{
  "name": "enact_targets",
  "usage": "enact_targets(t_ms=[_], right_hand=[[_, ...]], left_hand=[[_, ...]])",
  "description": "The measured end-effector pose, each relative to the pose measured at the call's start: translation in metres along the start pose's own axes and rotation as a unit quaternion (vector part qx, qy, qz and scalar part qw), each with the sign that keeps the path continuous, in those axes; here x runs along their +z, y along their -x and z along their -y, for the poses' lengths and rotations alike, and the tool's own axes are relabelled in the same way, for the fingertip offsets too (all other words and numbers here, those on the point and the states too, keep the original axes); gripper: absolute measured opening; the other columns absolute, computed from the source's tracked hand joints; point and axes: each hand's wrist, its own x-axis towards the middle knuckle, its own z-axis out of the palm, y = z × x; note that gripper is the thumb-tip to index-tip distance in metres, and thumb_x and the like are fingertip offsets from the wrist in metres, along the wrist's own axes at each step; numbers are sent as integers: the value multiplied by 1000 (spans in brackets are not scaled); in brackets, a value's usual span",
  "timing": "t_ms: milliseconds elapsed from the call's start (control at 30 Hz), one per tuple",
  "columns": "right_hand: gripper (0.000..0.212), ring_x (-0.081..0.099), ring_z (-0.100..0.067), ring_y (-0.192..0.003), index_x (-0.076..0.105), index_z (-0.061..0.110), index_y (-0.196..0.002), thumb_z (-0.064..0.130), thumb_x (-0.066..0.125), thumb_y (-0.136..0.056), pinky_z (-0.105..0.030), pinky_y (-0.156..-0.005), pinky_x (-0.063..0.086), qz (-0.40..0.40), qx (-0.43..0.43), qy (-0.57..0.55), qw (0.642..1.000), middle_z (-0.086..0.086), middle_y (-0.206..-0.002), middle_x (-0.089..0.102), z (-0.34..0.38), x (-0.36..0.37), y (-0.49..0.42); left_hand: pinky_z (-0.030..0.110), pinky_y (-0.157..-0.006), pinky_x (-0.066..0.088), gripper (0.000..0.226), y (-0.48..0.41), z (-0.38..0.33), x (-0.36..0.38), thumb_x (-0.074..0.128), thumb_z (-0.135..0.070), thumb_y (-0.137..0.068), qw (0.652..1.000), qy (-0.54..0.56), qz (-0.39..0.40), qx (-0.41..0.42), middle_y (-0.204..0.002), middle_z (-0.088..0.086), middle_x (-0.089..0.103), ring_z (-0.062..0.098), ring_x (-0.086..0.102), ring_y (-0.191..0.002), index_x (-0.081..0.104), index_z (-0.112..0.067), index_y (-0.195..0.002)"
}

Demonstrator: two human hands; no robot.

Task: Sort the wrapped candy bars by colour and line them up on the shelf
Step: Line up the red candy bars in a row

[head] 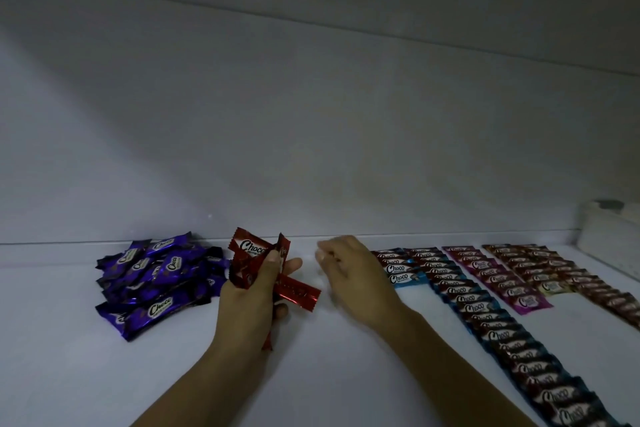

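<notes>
Left hand (pixel 252 291) grips a fanned bunch of red bars (pixel 246 248) near the back edge of the shelf (pixel 346 374), right hand (pixel 346 269) blurred, grip untellable; best to pinch one bar off and start a straight row beside the blue row (pixel 485 317).

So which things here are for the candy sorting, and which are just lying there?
For the job: purple pile, red bars held in the left hand, blue rows, pink row, brown rows, shelf.
Just lying about: white box at the right.
</notes>
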Motion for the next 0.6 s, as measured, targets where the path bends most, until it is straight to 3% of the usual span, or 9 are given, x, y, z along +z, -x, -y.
enact_targets(t_ms=[67, 133, 200, 267, 367, 467, 533, 600], right_hand=[[34, 65, -6, -82, 68, 21, -93, 51, 51, -90, -21, -77, 49, 23, 40, -252, 967, 4, -88, 70, 19, -9, 6], [24, 66, -7, -67, 68, 19, -83, 43, 66, -81, -16, -64, 50, 109, 40, -346, 931, 2, -72, 71, 29, -13, 15], [8, 66, -12, -64, 70, 15, -88, 18, 73, -81, -22, -66, 52, 150, 20, -353, 923, -2, -70, 71, 32, -11, 21], [10, 65, -12, -64, 70, 11, -89, 6, 72, -81, -27, -69, 49, 122, 19, -332, 935, -4, -71, 70, 31, -12, 19], [10, 58, -3, -71, 73, 12, -83, 6, 75, -77, -13, -69, 42, 37, -12, -208, 977, 0, -79, 66, 21, -19, 16], [11, 46, -5, -62, 74, 23, -80, 12, 75, -78, -20, -62, 38, -8, -40, -62, 997, 4, -67, 52, 9, -23, 16], [19, 50, -10, -58, 71, 24, -79, 6, 67, -82, -29, -64, 45, -21, -26, -103, 994, 1, -62, 54, 6, -24, 14], [19, 62, -18, -65, 68, 21, -76, 5, 62, -83, -36, -69, 52, -46, -2, -164, 985, -1, -71, 65, 7, -26, 12]], left_hand=[[18, -42, 41, 15, -2, -2, -1, 57, -29, -92, 1000, -8, -15, 18, -83, -2, 76, 4, 54, -45, 64, -17, -99], [20, -48, 43, 13, -5, -3, -3, 56, -27, -93, 999, -12, -29, 32, -77, -5, 75, 4, 60, -53, 66, -18, -94], [23, -54, 46, 14, -7, -4, -3, 55, -27, -94, 999, -10, -31, 32, -83, -6, 76, 8, 66, -66, 67, -19, -96], [19, -49, 46, 14, -7, -4, -4, 56, -27, -94, 999, -14, -38, 32, -85, -7, 76, 6, 65, -64, 67, -19, -95], [16, -45, 43, 12, -6, -5, -4, 56, -28, -94, 998, -6, -56, 21, -84, -7, 75, 7, 61, -64, 66, -21, -98], [17, -50, 43, 12, -6, -6, -5, 55, -28, -94, 998, -5, -65, 18, -85, -10, 75, 6, 58, -64, 64, -21, -99], [20, -53, 44, 10, -5, -5, -4, 55, -29, -94, 998, -10, -62, 18, -87, -8, 74, 8, 57, -66, 63, -23, -96], [21, -55, 44, 9, -5, -4, -3, 55, -29, -94, 998, -16, -59, 20, -89, -7, 74, 9, 57, -67, 62, -23, -94]])
